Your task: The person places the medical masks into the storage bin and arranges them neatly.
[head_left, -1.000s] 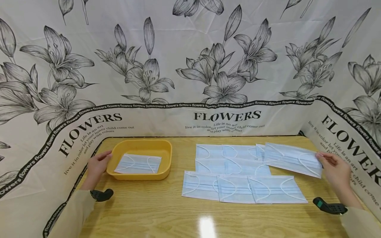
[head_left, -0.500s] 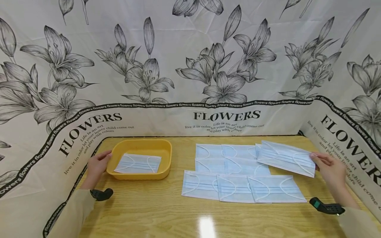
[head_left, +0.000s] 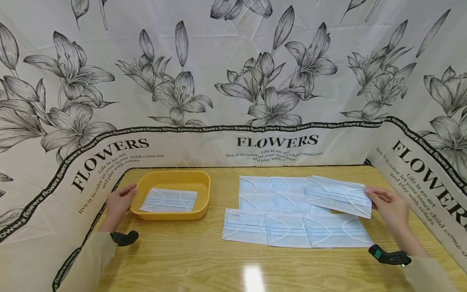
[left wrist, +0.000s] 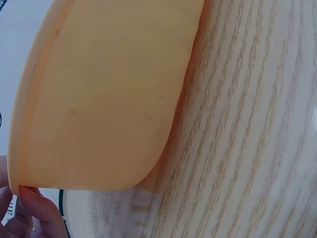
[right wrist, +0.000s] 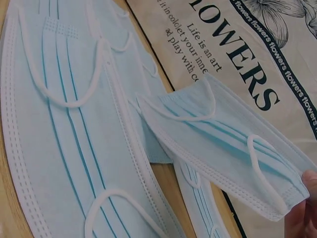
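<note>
And it's the right hand [head_left: 390, 205] on show, thumb and fingers pinching a face mask [head_left: 339, 196] by the short edge farthest from the yellow basin [head_left: 168, 217]. Here's the line that matters: this mask lies on the basin side of the right hand, its long axis running sideways, roughly toward the basin, the pinched end angled a touch nearer the person. The right hand is far the closer to it; the left hand [head_left: 118, 205] is over at the basin's left end, gripping the rim.

To the right of the basin, a spread of masks [head_left: 286, 230] overlaps in rows on the worktop [head_left: 175, 259]. Does the pinched mask brush those below? Can't tell. Inside the basin, a mask [head_left: 169, 200] lies lengthwise, loops up.

Look at the textures! Thin, pale-blue, papery sheets, crisp darker pleats, dotted seams along the long edges, soft white ear loops [right wrist: 257, 167] bowing outward. The basin looks like smooth plastic, rounded at the corners, and the worktop around it is all streaky wood grain.
</note>
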Available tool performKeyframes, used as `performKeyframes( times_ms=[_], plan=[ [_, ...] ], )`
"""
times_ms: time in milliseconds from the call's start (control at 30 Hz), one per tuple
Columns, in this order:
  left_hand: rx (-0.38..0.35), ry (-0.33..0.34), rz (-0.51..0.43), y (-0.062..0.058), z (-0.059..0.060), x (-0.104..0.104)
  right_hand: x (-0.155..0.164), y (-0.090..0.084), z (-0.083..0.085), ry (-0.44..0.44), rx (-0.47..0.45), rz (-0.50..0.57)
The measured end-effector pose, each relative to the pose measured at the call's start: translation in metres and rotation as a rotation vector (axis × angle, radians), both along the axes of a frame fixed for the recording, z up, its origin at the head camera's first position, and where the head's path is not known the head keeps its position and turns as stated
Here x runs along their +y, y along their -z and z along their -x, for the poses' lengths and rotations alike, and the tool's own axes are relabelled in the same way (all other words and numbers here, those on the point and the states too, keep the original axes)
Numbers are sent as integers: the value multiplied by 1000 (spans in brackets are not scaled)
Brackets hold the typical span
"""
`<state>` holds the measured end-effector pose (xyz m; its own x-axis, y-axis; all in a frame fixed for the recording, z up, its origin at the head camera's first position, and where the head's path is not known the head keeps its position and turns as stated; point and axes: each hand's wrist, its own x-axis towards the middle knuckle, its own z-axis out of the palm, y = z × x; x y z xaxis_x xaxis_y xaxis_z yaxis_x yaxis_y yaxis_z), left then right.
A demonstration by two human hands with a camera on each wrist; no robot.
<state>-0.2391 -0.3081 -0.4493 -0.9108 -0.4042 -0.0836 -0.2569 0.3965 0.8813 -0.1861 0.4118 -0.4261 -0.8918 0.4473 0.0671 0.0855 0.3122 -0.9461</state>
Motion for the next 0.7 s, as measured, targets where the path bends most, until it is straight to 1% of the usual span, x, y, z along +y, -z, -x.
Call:
performKeyframes(
  times_ms=[33, 133, 367, 533, 700],
  plan=[
    [-4, -6, -4, -1, 0, 0, -2, -1, -1, 0, -2, -7],
    [-18, 10, 3, -3, -2, 1, -8, -4, -2, 17, -7, -20],
    [-31, 2, 17, -7, -4, 2, -17, -10, 0, 94, -10, -43],
    [-38, 7, 21, -6, -4, -1, -21, -14, 2, 134, -6, -72],
    [-41, 24, 21, -5, -2, -1, -23, -18, 1, 141, 13, -56]
  ],
)
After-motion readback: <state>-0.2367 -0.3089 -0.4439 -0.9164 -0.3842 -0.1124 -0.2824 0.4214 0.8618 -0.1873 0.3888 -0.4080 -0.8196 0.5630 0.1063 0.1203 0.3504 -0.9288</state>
